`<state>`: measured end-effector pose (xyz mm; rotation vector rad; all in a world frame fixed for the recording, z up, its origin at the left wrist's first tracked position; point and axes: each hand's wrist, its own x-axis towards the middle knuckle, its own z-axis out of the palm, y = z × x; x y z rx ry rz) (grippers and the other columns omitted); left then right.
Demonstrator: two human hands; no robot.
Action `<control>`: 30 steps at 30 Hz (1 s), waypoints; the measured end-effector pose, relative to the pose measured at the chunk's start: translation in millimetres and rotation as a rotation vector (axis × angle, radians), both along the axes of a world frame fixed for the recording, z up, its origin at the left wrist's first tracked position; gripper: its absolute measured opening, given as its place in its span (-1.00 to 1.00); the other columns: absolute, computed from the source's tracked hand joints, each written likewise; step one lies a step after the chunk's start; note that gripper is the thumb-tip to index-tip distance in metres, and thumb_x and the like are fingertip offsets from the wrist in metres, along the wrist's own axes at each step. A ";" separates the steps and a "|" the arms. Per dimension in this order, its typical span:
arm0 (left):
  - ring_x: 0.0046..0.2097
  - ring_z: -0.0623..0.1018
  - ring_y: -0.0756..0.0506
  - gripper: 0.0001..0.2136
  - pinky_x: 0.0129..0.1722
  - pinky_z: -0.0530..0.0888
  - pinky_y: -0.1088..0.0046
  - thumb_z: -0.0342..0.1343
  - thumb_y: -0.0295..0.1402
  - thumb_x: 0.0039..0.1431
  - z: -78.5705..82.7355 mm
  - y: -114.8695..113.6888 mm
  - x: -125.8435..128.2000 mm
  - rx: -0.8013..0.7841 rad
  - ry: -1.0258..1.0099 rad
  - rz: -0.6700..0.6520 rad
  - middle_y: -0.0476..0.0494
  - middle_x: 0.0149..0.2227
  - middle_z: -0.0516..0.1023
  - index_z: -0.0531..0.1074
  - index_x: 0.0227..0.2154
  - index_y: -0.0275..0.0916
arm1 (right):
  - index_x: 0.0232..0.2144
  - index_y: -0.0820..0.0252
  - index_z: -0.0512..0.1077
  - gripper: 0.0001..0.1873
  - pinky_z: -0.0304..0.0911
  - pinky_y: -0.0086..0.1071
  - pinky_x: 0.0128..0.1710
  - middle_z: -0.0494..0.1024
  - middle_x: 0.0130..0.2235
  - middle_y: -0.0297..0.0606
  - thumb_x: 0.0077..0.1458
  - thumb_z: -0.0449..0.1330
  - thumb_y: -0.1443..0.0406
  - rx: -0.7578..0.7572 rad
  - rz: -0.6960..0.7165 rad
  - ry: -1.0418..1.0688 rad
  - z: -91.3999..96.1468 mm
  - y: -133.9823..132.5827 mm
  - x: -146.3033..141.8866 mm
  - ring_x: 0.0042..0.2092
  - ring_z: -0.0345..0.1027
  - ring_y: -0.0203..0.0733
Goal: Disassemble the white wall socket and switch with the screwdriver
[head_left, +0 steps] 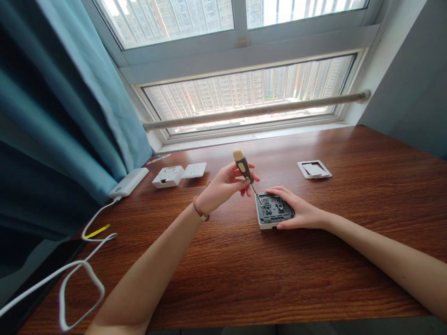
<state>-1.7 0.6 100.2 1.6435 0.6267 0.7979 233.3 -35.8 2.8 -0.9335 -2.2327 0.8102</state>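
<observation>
My left hand is closed around the handle of a screwdriver, dark grey with pale yellow parts. The shaft slants down to the right, and its tip meets the left part of a wall switch. That switch has a dark grey inner face in a white box and lies on the table. My right hand grips the box from its right side, thumb at the near edge and fingers along the far edge. Whether the tip sits in a screw is too small to tell.
A white frame with a loose plate lies at the right. To the left are a white box, a white socket plate and a white power bank with a cable. Behind the wooden table stands a window with a rail.
</observation>
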 end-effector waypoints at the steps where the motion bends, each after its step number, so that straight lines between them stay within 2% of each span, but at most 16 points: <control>1: -0.48 0.46 0.06 -0.69 -0.50 0.37 0.52 0.12 -0.40 0.05 -0.2 -0.6 0.7 -0.002 0.007 0.001 -0.20 -0.24 0.48 0.26 -0.14 -0.32 | 0.15 0.08 0.03 -0.08 -0.01 -0.16 0.15 0.11 0.12 -0.12 -0.23 0.33 0.11 -0.002 -0.002 -0.002 -0.3 0.0 0.3 0.16 0.00 0.01; 13: -0.50 0.46 0.07 -0.70 -0.51 0.37 0.52 0.10 -0.39 0.06 -2.4 -2.4 3.5 0.041 0.032 -0.018 -0.20 -0.24 0.47 0.23 -0.14 -0.31 | 0.15 0.08 0.04 -0.08 0.00 -0.14 0.15 0.12 0.11 -0.13 -0.23 0.33 0.10 -0.001 0.001 0.011 0.2 0.1 -0.6 0.16 0.01 0.02; 16: -0.51 0.43 0.08 -0.68 -0.51 0.39 0.53 0.17 -0.37 0.01 -7.3 -3.3 6.7 0.103 0.050 0.056 -0.14 -0.30 0.47 0.27 -0.17 -0.32 | 0.15 0.08 0.04 -0.08 -0.01 -0.15 0.15 0.12 0.11 -0.12 -0.23 0.33 0.10 -0.004 0.003 0.011 1.2 0.1 -1.1 0.16 0.01 0.01; 20: -0.52 0.36 0.10 -0.69 -0.57 0.35 0.59 0.27 -0.36 -0.13 -19.0 -5.2 14.0 0.196 0.064 0.249 -0.01 -0.48 0.39 0.38 -0.29 -0.34 | 0.16 0.08 0.02 -0.08 0.00 -0.17 0.15 0.13 0.11 -0.13 -0.22 0.34 0.12 -0.004 0.007 0.010 1.2 0.8 -1.8 0.15 0.01 -0.01; 22: -0.56 0.32 0.13 -0.73 -0.61 0.31 0.62 0.28 -0.36 -0.14 -22.8 -6.5 17.2 0.200 0.066 0.276 0.01 -0.50 0.37 0.41 -0.34 -0.35 | 0.16 0.07 0.02 -0.08 0.00 -0.16 0.15 0.13 0.11 -0.14 -0.22 0.33 0.12 0.002 0.008 0.009 0.9 1.2 -1.8 0.16 0.01 -0.01; 27: -0.63 0.28 0.18 -0.73 -0.69 0.24 0.63 0.22 -0.36 -0.07 -20.0 -7.0 17.0 0.036 0.002 0.205 -0.09 -0.36 0.47 0.39 -0.27 -0.33 | 0.16 0.09 0.01 -0.07 0.00 -0.16 0.15 0.12 0.11 -0.13 -0.22 0.34 0.12 0.007 0.006 -0.001 1.3 0.3 -1.2 0.16 0.00 -0.01; 30: -0.58 0.36 0.14 -0.70 -0.60 0.34 0.58 0.18 -0.36 -0.01 -15.0 -3.4 11.5 -0.018 -0.019 0.113 -0.15 -0.31 0.49 0.35 -0.19 -0.32 | 0.15 0.09 0.02 -0.08 0.00 -0.17 0.15 0.12 0.11 -0.13 -0.22 0.34 0.13 0.006 0.004 -0.005 2.2 -1.0 -1.1 0.16 0.00 -0.02</control>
